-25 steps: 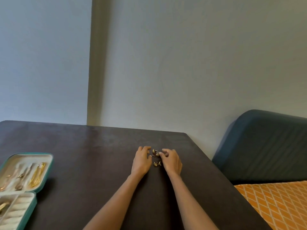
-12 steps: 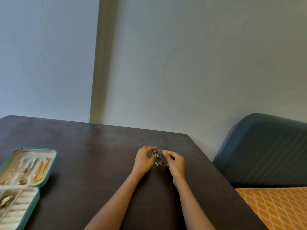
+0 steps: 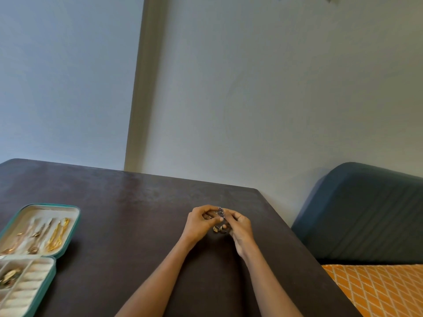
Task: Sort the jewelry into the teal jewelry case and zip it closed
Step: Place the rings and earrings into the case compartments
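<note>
Dark tabletop, plain wall behind. Left hand and right hand meet at centre, fingertips together, pinching a small silvery jewelry piece raised just off the surface. Two gold rings lie beneath the hands. Teal jewelry case, open, sits well apart at far left, with gold chains in its lid. No readable writing. Blue sofa to the right.

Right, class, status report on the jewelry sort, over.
Both hands, left and right, pinch a small piece. Rings loose on table. Teal case open, path unobstructed.
</note>
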`<state>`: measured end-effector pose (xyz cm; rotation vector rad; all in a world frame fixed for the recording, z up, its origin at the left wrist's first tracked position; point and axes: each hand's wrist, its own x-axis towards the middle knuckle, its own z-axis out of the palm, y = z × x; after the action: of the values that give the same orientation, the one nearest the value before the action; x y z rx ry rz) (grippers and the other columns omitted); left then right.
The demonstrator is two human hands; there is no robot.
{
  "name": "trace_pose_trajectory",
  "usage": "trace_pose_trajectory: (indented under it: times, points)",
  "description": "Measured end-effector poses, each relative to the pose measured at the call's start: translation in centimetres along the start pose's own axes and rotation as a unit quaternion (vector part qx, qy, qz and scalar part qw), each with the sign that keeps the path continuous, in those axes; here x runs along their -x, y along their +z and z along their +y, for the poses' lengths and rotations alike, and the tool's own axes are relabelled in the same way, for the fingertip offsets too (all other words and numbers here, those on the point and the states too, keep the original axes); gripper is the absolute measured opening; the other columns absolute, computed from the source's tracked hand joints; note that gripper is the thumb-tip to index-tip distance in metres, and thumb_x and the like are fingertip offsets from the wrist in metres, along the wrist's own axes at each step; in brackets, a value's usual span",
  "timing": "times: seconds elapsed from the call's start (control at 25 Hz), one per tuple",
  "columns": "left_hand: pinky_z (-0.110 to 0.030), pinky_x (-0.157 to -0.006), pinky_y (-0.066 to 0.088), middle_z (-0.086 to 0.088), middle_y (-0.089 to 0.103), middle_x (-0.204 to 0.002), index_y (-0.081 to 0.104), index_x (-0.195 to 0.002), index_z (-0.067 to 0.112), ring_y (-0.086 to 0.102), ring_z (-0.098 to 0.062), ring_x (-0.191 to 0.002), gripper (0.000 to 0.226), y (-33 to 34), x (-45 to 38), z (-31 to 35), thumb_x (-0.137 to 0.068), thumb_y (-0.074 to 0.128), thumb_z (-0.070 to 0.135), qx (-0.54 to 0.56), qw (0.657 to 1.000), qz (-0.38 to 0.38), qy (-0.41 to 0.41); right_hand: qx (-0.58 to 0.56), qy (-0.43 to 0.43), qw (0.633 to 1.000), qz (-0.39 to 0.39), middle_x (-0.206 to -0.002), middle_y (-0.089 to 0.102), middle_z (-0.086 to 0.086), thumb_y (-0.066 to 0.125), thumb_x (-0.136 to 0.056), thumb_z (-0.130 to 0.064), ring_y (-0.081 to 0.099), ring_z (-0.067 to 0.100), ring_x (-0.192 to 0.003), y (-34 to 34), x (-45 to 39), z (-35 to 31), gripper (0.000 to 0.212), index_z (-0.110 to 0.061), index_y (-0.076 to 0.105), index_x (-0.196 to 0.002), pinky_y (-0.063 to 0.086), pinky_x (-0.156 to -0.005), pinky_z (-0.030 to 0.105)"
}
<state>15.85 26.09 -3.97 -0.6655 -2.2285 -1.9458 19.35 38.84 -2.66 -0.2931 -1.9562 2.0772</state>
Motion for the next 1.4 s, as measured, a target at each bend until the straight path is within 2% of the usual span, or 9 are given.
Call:
trace_pose_trajectory:
  times: [0.12, 0.28, 0.44, 0.56, 0.68, 0.76, 0.88, 1.16, 1.4]
  points:
    - [-0.018, -0.07, 0.052, 0.004, 0.07, -0.081, 0.067, -0.101, 0.023, 0.066, -0.01, -0.074, 0.023, -0.2, 0.0, 0.1, -0.079, 0.074, 0.019, 0.049, 0.998, 0.022, -0.02, 0.011, 0.01, 1.0, -0.021, -0.077, 0.063, 0.009, 0.061, -0.09, -0.016, 0.051, 0.012, -0.064, 0.8, -0.3, -0.9, 0.01, -0.009, 0.069, -0.091, 0.045, -0.059, 0.024]
    - [-0.018, -0.07, 0.05, 0.01, 0.056, -0.108, 0.054, -0.121, 0.031, 0.057, -0.007, -0.074, 0.046, -0.4, 0.0, -0.2, -0.081, 0.071, 0.016, 0.051, 0.998, 0.026, -0.027, 0.08, 0.044, 0.995, -0.035, -0.069, 0.059, 0.003, 0.067, -0.086, -0.016, 0.047, 0.008, -0.055, 0.9, -0.5, -2.3, 0.01, -0.008, 0.061, -0.088, 0.041, -0.054, 0.022]
    - [-0.022, -0.075, 0.054, 0.007, 0.071, -0.088, 0.071, -0.097, 0.025, 0.063, -0.002, -0.071, 0.018, -0.5, 0.1, -0.4, -0.081, 0.071, 0.017, 0.045, 0.998, 0.031, -0.021, 0.115, 0.041, 0.991, -0.046, -0.078, 0.064, 0.006, 0.056, -0.094, -0.016, 0.052, 0.009, -0.06, 1.1, -0.3, -2.8, 0.008, -0.009, 0.058, -0.096, 0.042, -0.054, 0.02]
    - [-0.024, -0.076, 0.053, 0.005, 0.072, -0.084, 0.071, -0.087, 0.022, 0.066, -0.008, -0.078, 0.008, -0.7, 0.0, -0.4, -0.082, 0.071, 0.016, 0.081, 0.991, 0.096, -0.056, 0.119, 0.016, 0.992, 0.039, -0.078, 0.066, 0.003, 0.045, -0.097, -0.015, 0.051, 0.009, -0.061, 1.2, -1.0, -2.8, 0.017, -0.009, 0.06, -0.102, 0.042, -0.053, 0.021]
    - [-0.023, -0.074, 0.05, 0.001, 0.072, -0.085, 0.063, -0.088, 0.02, 0.067, -0.012, -0.083, 0.006, -0.6, -0.1, -0.5, -0.086, 0.064, 0.014, 0.11, 0.982, 0.132, -0.079, 0.24, -0.011, 0.962, 0.128, -0.073, 0.065, -0.002, 0.049, -0.093, -0.017, 0.054, 0.013, -0.067, 0.7, -2.4, -2.1, 0.02, -0.01, 0.068, -0.091, 0.051, -0.068, 0.032]
    - [-0.021, -0.077, 0.05, 0.001, 0.072, -0.087, 0.06, -0.095, 0.02, 0.067, -0.009, -0.085, 0.009, -0.6, -0.2, -0.6, -0.088, 0.062, 0.014, 0.109, 0.981, 0.14, -0.084, 0.332, -0.012, 0.935, 0.128, -0.083, 0.07, -0.003, 0.054, -0.089, -0.021, 0.061, 0.018, -0.079, 0.7, -2.7, -1.8, 0.019, -0.016, 0.071, -0.082, 0.052, -0.078, 0.034]
    - [-0.019, -0.082, 0.05, 0.005, 0.072, -0.089, 0.065, -0.106, 0.023, 0.066, -0.003, -0.086, 0.019, -0.5, -0.3, -0.8, -0.089, 0.062, 0.015, 0.079, 0.986, 0.127, -0.072, 0.466, -0.011, 0.88, 0.092, -0.104, 0.07, -0.006, 0.058, -0.09, -0.03, 0.063, 0.017, -0.101, 1.3, -2.2, -1.3, 0.016, -0.024, 0.072, -0.094, 0.043, -0.076, 0.025]
    - [-0.021, -0.083, 0.053, 0.002, 0.072, -0.091, 0.069, -0.101, 0.014, 0.067, -0.007, -0.088, 0.015, -0.5, -0.4, -0.8, -0.088, 0.062, 0.011, 0.065, 0.987, 0.128, -0.076, 0.608, -0.095, 0.782, 0.098, -0.111, 0.062, -0.001, 0.063, -0.086, -0.042, 0.057, 0.02, -0.107, 3.4, -3.1, 0.2, 0.03, -0.025, 0.066, -0.11, 0.041, -0.086, 0.033]
    - [-0.018, -0.081, 0.052, 0.006, 0.07, -0.089, 0.068, -0.101, 0.016, 0.066, -0.004, -0.086, 0.014, -0.5, -0.6, -0.7, -0.089, 0.062, 0.012, 0.059, 0.987, 0.124, -0.081, 0.599, -0.1, 0.783, 0.134, -0.087, 0.071, -0.006, 0.057, -0.091, -0.035, 0.059, 0.016, -0.096, 3.6, -3.6, 0.8, 0.019, -0.027, 0.073, -0.089, 0.036, -0.086, 0.034]
